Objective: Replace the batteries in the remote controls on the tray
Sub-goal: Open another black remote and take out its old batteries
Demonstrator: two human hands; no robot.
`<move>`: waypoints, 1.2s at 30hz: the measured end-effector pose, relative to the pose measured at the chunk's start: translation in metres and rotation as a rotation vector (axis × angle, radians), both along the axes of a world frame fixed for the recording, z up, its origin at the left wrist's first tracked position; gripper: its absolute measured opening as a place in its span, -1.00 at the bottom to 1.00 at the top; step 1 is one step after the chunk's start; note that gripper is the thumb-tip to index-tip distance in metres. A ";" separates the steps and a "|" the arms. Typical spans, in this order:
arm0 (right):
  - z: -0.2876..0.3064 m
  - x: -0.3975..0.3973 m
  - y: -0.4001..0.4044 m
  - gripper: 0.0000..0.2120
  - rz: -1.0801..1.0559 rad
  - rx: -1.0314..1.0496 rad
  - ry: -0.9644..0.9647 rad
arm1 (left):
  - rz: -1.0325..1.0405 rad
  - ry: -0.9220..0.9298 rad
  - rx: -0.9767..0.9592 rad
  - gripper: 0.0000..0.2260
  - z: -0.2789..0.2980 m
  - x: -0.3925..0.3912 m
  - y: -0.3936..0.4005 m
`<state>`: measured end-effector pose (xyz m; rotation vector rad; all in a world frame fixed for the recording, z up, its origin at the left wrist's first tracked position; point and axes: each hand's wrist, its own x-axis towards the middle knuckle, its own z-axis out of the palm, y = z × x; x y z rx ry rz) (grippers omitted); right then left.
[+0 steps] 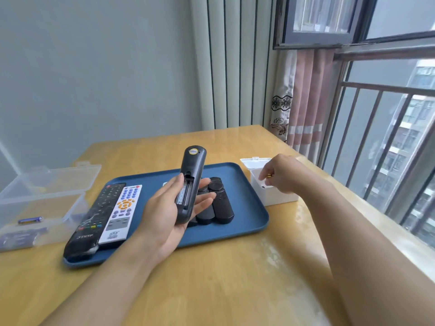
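- The left hand [164, 215] cradles a black remote [189, 187] back-side up over the tray's middle, thumb and fingers curled round its sides; its battery bay lies uncovered.
- The blue tray [244, 203] sits mid-worktop [211, 290]. A long black remote [94, 220] and a white remote [121, 214] lie at its 9 o'clock, dark remotes [219, 205] at its centre.
- A clear box [47, 191] at the tray's 9 o'clock holds a blue battery [30, 220].
- At the tray's 2 o'clock the right hand [282, 172] reaches into a white box [275, 196], pinching a gold-tipped battery [269, 176].
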<state>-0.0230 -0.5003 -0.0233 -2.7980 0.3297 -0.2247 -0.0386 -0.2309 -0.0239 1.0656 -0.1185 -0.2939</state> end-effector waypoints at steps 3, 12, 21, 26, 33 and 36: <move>-0.002 0.001 -0.003 -0.78 0.033 0.009 -0.031 | 0.002 0.012 -0.012 -0.70 0.001 0.000 0.000; -0.003 0.004 -0.006 -0.55 0.097 -0.052 -0.016 | -0.019 0.027 -0.017 -0.70 -0.001 0.002 0.001; -0.004 0.003 -0.001 -0.46 0.057 -0.110 -0.066 | -0.002 0.042 -0.024 -0.70 0.000 0.004 0.005; 0.010 -0.007 0.026 -0.73 0.059 -0.051 -0.431 | 0.028 0.081 -0.064 -0.69 0.002 0.006 0.005; 0.005 -0.029 0.131 -0.74 0.580 0.070 -0.675 | 0.119 0.214 -0.192 -0.67 0.007 0.017 0.027; -0.006 -0.030 0.157 -0.69 0.718 -0.019 -0.641 | 0.048 0.279 -0.124 -0.63 0.009 0.018 0.035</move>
